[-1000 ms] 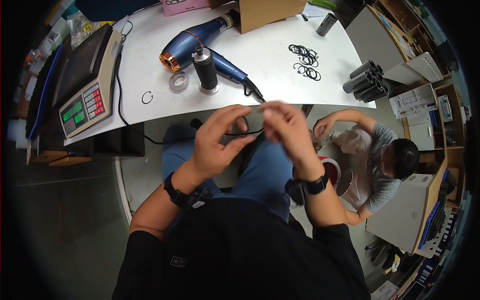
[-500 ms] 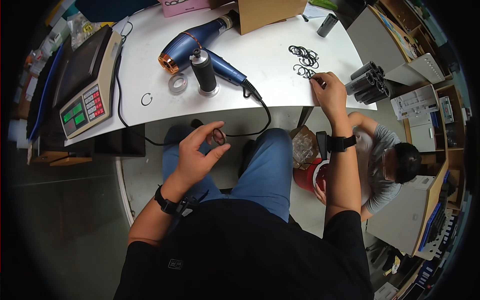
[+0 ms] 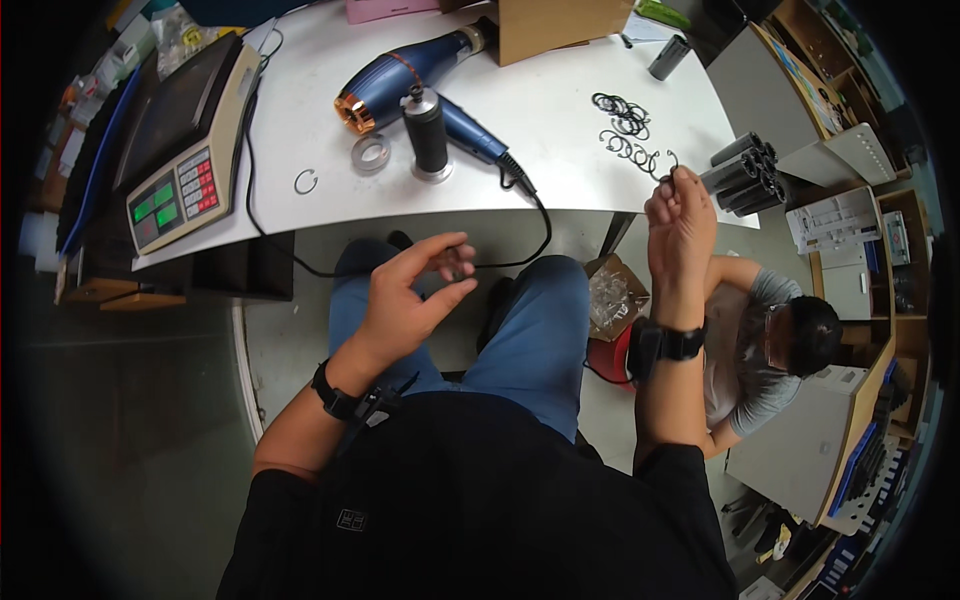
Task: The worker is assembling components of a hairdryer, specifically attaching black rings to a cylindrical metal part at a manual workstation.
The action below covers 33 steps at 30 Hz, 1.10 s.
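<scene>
My left hand (image 3: 410, 300) hovers over my lap, thumb and curved fingers apart; I make out nothing held in it. Over the table's front right edge, my right hand (image 3: 682, 220) pinches an open black snap ring (image 3: 672, 160) between thumb and fingertips. Just left of it, several black snap rings (image 3: 628, 152) lie in a loose row, and more overlap in a cluster (image 3: 622, 112) behind. A single snap ring (image 3: 306, 181) lies apart on the left. Several black tubes (image 3: 745, 172) stand bunched to the right of my right hand.
On the white table (image 3: 380, 205) are a scale (image 3: 185, 150), a blue hair dryer (image 3: 410, 75), a tape roll (image 3: 371, 153), a black-sleeved cylinder (image 3: 428, 140), a cardboard box (image 3: 560, 28) and another tube (image 3: 670, 57). A power cord crosses the front edge. A person (image 3: 760, 350) sits at right.
My right hand has drawn back from the rings and now holds one up. In my left hand, a dark ring shape seen earlier no longer shows. The whole view has shifted slightly.
</scene>
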Motion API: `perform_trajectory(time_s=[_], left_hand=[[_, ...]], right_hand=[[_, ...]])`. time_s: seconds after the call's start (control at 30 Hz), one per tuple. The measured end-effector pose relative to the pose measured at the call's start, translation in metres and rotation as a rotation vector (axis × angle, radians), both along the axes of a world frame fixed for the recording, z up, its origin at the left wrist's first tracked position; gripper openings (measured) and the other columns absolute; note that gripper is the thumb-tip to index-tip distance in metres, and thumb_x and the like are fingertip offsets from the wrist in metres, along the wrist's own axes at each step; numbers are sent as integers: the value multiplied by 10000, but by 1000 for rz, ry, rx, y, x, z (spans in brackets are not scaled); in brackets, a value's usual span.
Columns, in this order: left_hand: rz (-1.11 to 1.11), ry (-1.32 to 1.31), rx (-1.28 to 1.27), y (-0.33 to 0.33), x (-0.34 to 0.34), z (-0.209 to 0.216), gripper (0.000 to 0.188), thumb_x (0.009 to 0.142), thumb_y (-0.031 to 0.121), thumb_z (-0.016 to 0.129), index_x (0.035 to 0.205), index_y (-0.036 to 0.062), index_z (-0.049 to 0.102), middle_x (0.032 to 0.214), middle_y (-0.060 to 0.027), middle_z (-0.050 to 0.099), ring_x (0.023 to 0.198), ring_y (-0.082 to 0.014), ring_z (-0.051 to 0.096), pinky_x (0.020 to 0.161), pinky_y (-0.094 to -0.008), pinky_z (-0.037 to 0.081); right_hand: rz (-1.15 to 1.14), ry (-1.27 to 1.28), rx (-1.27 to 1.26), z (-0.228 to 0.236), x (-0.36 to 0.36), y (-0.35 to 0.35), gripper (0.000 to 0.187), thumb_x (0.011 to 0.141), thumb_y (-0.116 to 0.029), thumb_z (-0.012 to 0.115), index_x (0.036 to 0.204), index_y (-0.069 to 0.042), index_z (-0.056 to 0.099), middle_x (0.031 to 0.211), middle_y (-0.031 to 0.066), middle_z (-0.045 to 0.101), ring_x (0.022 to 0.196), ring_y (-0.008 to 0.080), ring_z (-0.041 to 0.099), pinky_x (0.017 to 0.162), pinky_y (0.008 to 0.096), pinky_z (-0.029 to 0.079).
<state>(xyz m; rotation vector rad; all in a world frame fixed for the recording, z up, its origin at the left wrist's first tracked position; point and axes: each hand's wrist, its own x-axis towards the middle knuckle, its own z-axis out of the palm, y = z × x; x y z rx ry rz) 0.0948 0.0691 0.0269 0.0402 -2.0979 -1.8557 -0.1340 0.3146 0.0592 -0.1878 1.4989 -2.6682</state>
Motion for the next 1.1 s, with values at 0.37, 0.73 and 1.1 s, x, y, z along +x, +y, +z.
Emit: perform_trajectory(time_s=[0.37, 0.73, 1.1], left_hand=[[-34, 51, 84, 24, -22, 23, 436, 867, 37, 792, 1283, 6, 664, 1008, -40, 689, 848, -69, 621, 735, -238, 506], [21, -3, 94, 29, -1, 18, 449, 884, 4, 776, 1315, -1, 650, 924, 13, 585, 793, -45, 541, 677, -196, 435], [116, 68, -255, 33, 13, 27, 442, 834, 92, 844, 1244, 1, 706, 800, -19, 555, 639, -69, 493, 578, -231, 422]], right_hand=[[355, -207, 141, 2, 129, -39, 133, 1009, -152, 641, 1017, -21, 622, 752, 52, 620, 511, 100, 472, 504, 228, 361], [485, -286, 71, -9, 162, -49, 121, 1007, -126, 638, 979, -9, 645, 753, 80, 674, 526, 111, 529, 509, 217, 410], [545, -252, 9, -22, 169, -41, 99, 1006, -112, 610, 981, -17, 622, 744, 76, 663, 523, 118, 531, 507, 230, 421]])
